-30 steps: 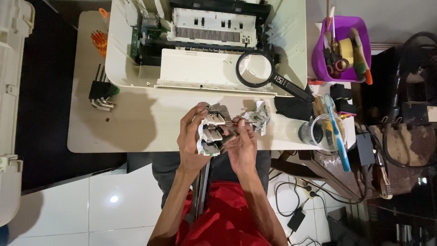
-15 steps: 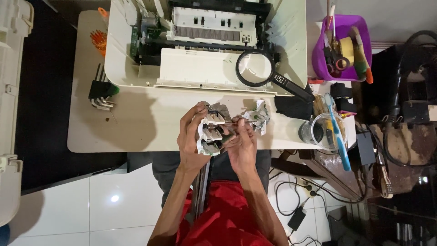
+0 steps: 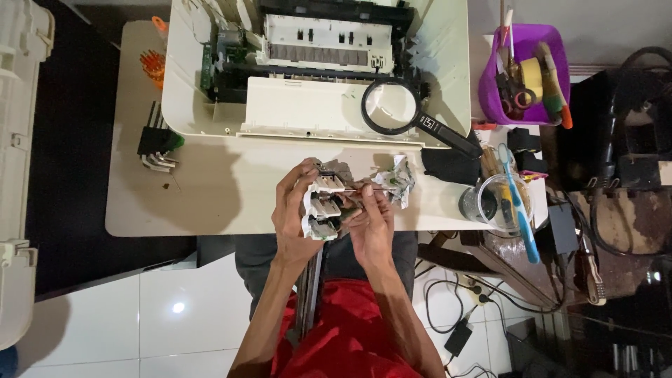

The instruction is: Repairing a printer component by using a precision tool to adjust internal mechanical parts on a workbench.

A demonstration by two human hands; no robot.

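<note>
The left hand grasps a white printer assembly at the table edge; the right hand grips a thin tool against it. Beyond the hands, the printer lies opened, not reassembled. Right of the hands, a purple basket holds scissors and tape; a clear cup holds a toothbrush.

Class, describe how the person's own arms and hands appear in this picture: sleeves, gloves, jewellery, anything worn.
Both forearms are bare up to the elbows, with no sleeves in view. The left hand and right hand wear no gloves; no watch, ring or bracelet can be made out. Red clothing covers the body between the arms.
</note>
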